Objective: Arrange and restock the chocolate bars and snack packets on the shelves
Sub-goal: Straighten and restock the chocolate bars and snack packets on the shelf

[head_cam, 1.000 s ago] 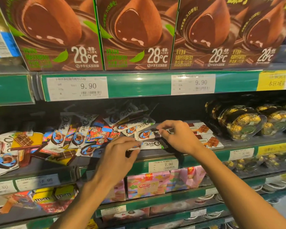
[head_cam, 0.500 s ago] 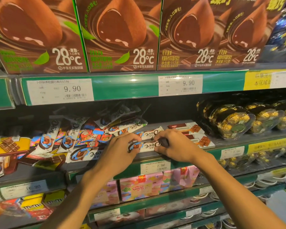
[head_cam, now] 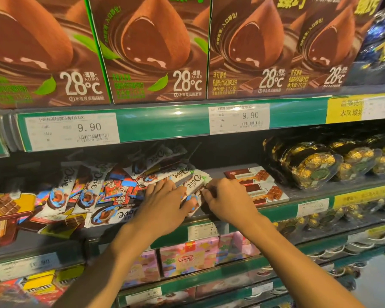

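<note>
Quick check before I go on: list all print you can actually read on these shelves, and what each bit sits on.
"28°C": brown truffle boxes on the top shelf.
"9.90": left price tag.
"9.90": right price tag.
"Dove": white bar wrappers on the middle shelf.
"m&m": yellow packets, bottom left.
Chinese print on the boxes, the yellow sign, barcode digits and lower price tags: too small or blurred.

The truffle boxes [head_cam: 151, 50] at twelve o'clock read "28°C". Two price tags [head_cam: 72, 131] below them read "9.90". The white bars [head_cam: 93, 185] at nine o'clock read "Dove".
</note>
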A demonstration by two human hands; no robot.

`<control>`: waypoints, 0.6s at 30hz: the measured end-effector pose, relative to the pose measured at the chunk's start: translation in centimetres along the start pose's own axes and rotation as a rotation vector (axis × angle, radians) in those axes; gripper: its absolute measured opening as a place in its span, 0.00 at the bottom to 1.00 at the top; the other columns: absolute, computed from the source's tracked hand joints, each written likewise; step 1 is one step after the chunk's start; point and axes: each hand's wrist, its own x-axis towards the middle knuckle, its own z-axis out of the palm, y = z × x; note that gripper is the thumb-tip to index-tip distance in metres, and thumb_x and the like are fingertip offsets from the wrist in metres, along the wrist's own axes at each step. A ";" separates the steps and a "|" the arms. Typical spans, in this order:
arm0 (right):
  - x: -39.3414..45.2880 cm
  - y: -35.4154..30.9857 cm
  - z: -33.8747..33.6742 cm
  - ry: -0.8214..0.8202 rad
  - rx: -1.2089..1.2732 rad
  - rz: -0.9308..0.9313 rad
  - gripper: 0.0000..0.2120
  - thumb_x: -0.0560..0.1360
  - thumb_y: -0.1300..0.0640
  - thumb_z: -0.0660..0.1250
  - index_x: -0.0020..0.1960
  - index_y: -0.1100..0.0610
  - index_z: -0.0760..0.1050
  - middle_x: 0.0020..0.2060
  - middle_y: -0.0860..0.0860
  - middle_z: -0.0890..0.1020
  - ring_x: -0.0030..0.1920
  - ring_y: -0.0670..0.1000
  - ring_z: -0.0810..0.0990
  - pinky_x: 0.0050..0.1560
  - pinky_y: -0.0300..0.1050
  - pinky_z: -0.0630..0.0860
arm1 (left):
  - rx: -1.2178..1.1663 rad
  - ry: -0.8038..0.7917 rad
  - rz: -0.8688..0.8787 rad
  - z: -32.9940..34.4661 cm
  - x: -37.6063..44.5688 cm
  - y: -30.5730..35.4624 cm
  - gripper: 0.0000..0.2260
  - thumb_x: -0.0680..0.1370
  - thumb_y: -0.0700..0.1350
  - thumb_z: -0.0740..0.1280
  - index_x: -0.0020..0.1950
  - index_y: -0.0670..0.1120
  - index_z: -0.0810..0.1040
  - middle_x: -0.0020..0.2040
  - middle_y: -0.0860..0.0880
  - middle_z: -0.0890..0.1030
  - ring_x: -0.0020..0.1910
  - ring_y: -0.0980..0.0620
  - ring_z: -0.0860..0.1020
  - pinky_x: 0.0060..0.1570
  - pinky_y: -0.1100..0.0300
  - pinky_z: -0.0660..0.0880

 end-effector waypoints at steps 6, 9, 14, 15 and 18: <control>2.2 -0.2 -0.1 -0.126 0.070 0.091 0.21 0.74 0.36 0.66 0.46 0.55 0.79 0.38 0.52 0.83 0.39 0.52 0.82 0.42 0.51 0.81 | -0.434 0.013 -0.081 0.1 -0.4 0.1 0.13 0.83 0.47 0.57 0.66 0.58 0.70 0.62 0.52 0.74 0.62 0.51 0.73 0.64 0.47 0.71; 2.9 -0.1 0.2 -0.211 0.072 0.056 0.23 0.72 0.34 0.67 0.49 0.55 0.76 0.41 0.51 0.82 0.44 0.53 0.80 0.46 0.50 0.79 | -0.619 -0.013 -0.095 0.3 -0.1 0.5 0.17 0.81 0.40 0.57 0.64 0.60 0.69 0.59 0.55 0.77 0.56 0.56 0.76 0.57 0.52 0.75; 3.4 0.2 0.4 -0.290 0.052 0.087 0.38 0.63 0.27 0.68 0.62 0.51 0.70 0.55 0.52 0.79 0.57 0.55 0.76 0.56 0.53 0.77 | -0.746 0.029 -0.126 -0.2 0.0 -0.4 0.21 0.78 0.33 0.56 0.61 0.57 0.69 0.52 0.56 0.80 0.53 0.55 0.78 0.46 0.59 0.74; 3.3 0.1 0.4 -0.288 0.036 0.079 0.38 0.63 0.28 0.70 0.63 0.52 0.69 0.57 0.52 0.78 0.58 0.55 0.74 0.57 0.53 0.76 | -0.694 0.080 -0.121 -0.1 0.0 -1.0 0.20 0.78 0.33 0.57 0.60 0.57 0.70 0.54 0.55 0.80 0.55 0.54 0.77 0.53 0.57 0.75; 3.0 0.4 0.3 -0.316 0.136 0.058 0.38 0.65 0.37 0.76 0.66 0.54 0.66 0.60 0.52 0.77 0.61 0.55 0.73 0.61 0.55 0.75 | -0.329 0.177 -0.094 -0.4 -0.2 -2.6 0.16 0.81 0.41 0.60 0.66 0.57 0.70 0.65 0.57 0.73 0.66 0.53 0.69 0.69 0.53 0.66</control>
